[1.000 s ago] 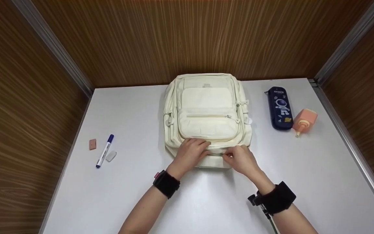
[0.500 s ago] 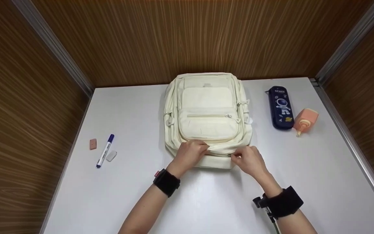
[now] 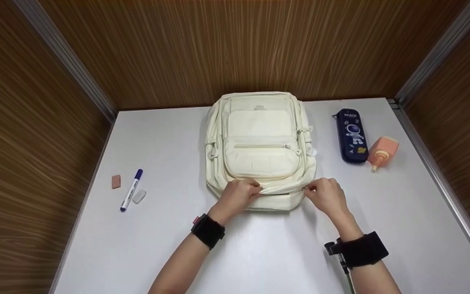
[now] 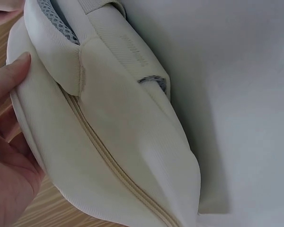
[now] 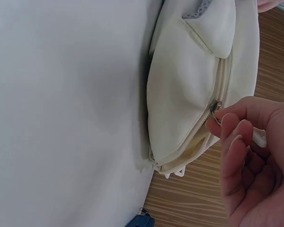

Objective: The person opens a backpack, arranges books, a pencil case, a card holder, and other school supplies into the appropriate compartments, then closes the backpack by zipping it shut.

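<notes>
A cream backpack point(image 3: 261, 163) lies front side up on the white table. My left hand point(image 3: 237, 196) pinches its fabric edge near the middle; in the left wrist view the thumb point(image 4: 16, 71) presses on top with the fingers beneath. At the backpack's near right corner, my right hand point(image 3: 327, 198) pinches a zipper pull between thumb and index finger. The metal zipper slider point(image 5: 215, 106) shows at those fingertips in the right wrist view. On one side of it the zipper teeth are joined; toward the corner the seam gapes.
Right of the backpack lie a navy pencil case point(image 3: 351, 136) with an astronaut print and a peach bottle point(image 3: 384, 151) with a nozzle. To the left are a blue-capped marker point(image 3: 131, 190), a white eraser point(image 3: 139, 197) and a small pinkish-brown block point(image 3: 116, 181). Wood-grain panels point(image 3: 235, 49) enclose the table.
My right hand has moved rightward along the seam with the zipper pull, to the backpack's corner. The left hand stays at nearly the same place on the fabric edge.
</notes>
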The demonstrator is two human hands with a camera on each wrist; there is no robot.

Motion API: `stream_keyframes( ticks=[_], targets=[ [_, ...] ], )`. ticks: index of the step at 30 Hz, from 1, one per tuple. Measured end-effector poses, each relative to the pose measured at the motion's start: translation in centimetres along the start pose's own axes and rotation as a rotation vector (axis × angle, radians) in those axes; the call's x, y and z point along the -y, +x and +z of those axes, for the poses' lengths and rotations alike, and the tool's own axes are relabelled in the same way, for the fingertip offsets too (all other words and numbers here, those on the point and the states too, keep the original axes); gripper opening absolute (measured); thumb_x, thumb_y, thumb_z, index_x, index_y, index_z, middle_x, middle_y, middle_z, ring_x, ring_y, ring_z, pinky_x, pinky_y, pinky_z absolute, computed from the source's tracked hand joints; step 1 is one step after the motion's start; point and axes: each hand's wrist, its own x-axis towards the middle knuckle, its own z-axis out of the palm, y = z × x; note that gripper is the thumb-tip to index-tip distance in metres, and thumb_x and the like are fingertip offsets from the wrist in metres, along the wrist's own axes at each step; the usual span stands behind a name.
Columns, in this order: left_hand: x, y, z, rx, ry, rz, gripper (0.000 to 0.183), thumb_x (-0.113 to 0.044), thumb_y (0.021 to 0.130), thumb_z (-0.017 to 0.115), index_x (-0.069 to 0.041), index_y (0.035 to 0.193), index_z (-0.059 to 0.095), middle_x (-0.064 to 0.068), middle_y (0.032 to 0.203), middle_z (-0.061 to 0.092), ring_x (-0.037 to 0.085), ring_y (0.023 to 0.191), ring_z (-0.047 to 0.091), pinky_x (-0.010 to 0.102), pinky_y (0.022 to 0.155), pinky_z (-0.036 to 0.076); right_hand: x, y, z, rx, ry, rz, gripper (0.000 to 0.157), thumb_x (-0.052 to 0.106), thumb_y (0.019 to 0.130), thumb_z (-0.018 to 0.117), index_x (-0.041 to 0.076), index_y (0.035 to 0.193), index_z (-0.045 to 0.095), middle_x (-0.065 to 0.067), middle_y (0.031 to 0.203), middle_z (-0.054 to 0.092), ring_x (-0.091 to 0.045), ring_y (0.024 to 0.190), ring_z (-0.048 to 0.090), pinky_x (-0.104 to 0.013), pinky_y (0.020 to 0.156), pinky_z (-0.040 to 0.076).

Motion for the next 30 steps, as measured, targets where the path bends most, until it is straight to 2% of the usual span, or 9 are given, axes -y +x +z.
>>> stream_keyframes(
  ticks=[8,17,24,26,30],
  targets=[
    [-0.1,-0.2,-0.3,0.084,-0.037,-0.072,0.014,-0.017,0.092,0.07,-0.015,0.103,0.079,0.003,0.103,0.074,0.015,0.094,0.07,0.027,0.079,0.054,-1.8,1.0,-0.8,0.021,-0.065,0.04,0.009,0.008,0.077,0.069,0.008,0.071,0.077,-0.009,0.069,0.069,-0.025,0.058,0.059,-0.044,0.051,0.047],
    [-0.1,-0.2,-0.3,0.089,-0.042,-0.076,0.013,-0.019,0.092,0.071,-0.017,0.101,0.079,0.003,0.105,0.073,0.017,0.094,0.07,0.03,0.078,0.055,-3.1,2.0,-1.4,0.051,-0.059,0.101,0.019,0.006,0.077,0.064,0.012,0.06,0.07,-0.004,0.062,0.064,-0.024,0.055,0.055,-0.042,0.047,0.043],
    [-0.2,-0.2,-0.2,0.091,-0.009,-0.07,0.012,-0.021,0.092,0.07,-0.019,0.1,0.079,0.002,0.106,0.073,0.017,0.091,0.071,0.031,0.076,0.055,-3.0,3.0,-1.8,0.119,-0.079,0.147,0.032,0.008,0.076,0.062,0.015,0.047,0.051,0.002,0.052,0.051,-0.02,0.051,0.045,-0.034,0.043,0.033],
    [-0.2,-0.2,-0.3,0.099,-0.007,-0.072,0.012,-0.02,0.092,0.07,-0.019,0.1,0.079,0.002,0.106,0.072,0.016,0.091,0.071,0.031,0.076,0.055,-3.1,3.4,-1.9,0.138,-0.087,0.15,0.027,0.008,0.076,0.062,0.013,0.05,0.058,0.0,0.054,0.055,-0.021,0.051,0.048,-0.035,0.043,0.035],
    [-0.3,-0.1,-0.4,0.14,-0.007,-0.091,0.012,-0.02,0.089,0.073,-0.019,0.1,0.079,0.002,0.109,0.071,0.016,0.093,0.07,0.03,0.075,0.056,-3.3,4.0,-1.9,0.155,-0.112,0.15,0.015,0.011,0.078,0.066,0.007,0.065,0.073,-0.008,0.065,0.065,-0.026,0.057,0.057,-0.041,0.046,0.043]
  ],
)
